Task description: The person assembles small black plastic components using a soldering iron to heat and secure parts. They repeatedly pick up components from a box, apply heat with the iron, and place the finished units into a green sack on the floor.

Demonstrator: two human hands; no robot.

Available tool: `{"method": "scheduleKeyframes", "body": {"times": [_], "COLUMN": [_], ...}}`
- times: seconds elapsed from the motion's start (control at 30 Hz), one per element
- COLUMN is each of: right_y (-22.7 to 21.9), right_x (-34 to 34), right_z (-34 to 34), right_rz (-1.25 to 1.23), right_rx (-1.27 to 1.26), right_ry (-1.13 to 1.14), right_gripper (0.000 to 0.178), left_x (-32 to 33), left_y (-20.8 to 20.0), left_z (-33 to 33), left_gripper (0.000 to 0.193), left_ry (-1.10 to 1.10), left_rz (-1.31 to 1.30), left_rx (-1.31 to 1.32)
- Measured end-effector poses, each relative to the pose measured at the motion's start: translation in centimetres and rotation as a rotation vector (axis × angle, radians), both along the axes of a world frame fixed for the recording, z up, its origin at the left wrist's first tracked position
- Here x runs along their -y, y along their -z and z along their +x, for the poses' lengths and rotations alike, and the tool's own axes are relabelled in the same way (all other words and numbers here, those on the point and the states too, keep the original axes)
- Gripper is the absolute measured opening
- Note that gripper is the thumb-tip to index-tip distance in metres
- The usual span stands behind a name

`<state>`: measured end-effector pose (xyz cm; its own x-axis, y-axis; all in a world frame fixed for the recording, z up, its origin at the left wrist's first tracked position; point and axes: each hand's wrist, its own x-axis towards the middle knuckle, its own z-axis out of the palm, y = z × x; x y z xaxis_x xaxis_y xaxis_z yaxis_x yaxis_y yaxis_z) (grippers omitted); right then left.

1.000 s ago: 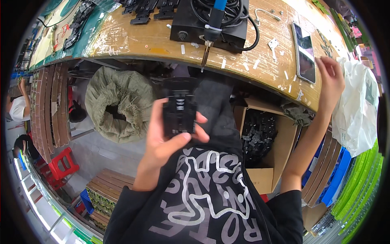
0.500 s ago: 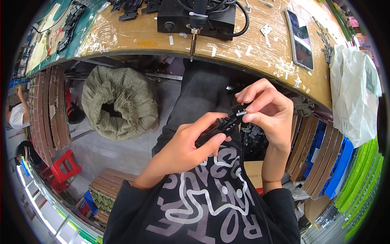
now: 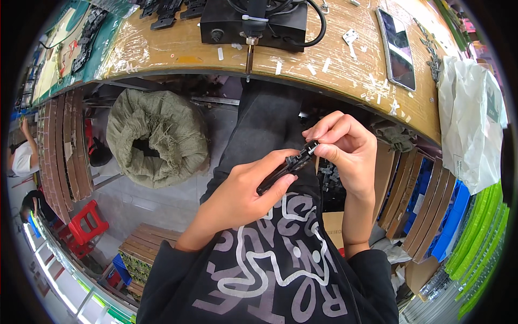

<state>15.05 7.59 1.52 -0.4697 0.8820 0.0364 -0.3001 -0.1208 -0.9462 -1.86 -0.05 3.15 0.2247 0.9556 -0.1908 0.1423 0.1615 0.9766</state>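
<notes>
Above my lap, my left hand (image 3: 243, 186) is closed around a slim black plastic part (image 3: 288, 168), which tilts up to the right. At the part's far end, my right hand (image 3: 348, 154) has its thumb and fingertips pinched together. A small shiny metal piece (image 3: 314, 148) shows between those fingertips, against the black part. The fingers hide most of it, so how far it sits in the part cannot be made out.
A workbench (image 3: 172, 54) ahead carries a black box (image 3: 259, 35) with a metal-tipped tool (image 3: 250, 54), a phone (image 3: 396, 48) and black parts. A green sack (image 3: 156, 135) stands below left. A white bag (image 3: 469, 119) hangs right, above stacked boards (image 3: 426, 210).
My right hand has moved slightly left and down, closer to my left hand. The metal piece, plainly visible before, is now mostly covered, and the black part has turned slightly.
</notes>
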Motion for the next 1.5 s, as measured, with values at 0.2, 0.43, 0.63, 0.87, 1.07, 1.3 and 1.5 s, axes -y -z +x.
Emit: {"method": "scheduleKeyframes", "body": {"times": [0.2,0.43,0.63,0.87,1.07,1.3,1.5], "right_y": [0.0,-0.8,1.5,4.2,4.4,3.3,4.1], "right_x": [-0.2,-0.1,-0.8,-0.4,-0.3,1.2,2.0], "right_z": [-0.1,-1.0,-0.5,-2.9,-3.7,-4.2,-4.7], "right_rz": [-0.028,0.045,0.24,0.186,0.017,-0.383,-0.427], "right_rx": [0.018,0.209,0.188,-0.222,-0.134,0.02,0.004], "right_ry": [-0.019,0.002,-0.13,-0.212,-0.133,-0.173,-0.139], "right_gripper": [0.01,0.012,0.01,0.01,0.041,0.052,0.041], "left_x": [-0.1,-0.4,-1.9,-1.8,-2.3,-4.5,-5.7], "left_y": [0.1,0.4,3.4,7.4,6.9,6.2,5.7], "left_z": [0.1,-0.9,-3.1,-0.6,-1.7,-3.4,-3.4], "left_gripper": [0.029,0.033,0.057,0.034,0.023,0.009,0.008], "left_ry": [-0.012,0.048,0.216,0.211,-0.034,-0.672,-0.617], "left_rz": [0.008,0.035,-0.54,-0.514,-0.461,-0.011,0.035], "left_rx": [-0.076,-0.141,0.727,1.263,1.122,0.362,0.244]}}
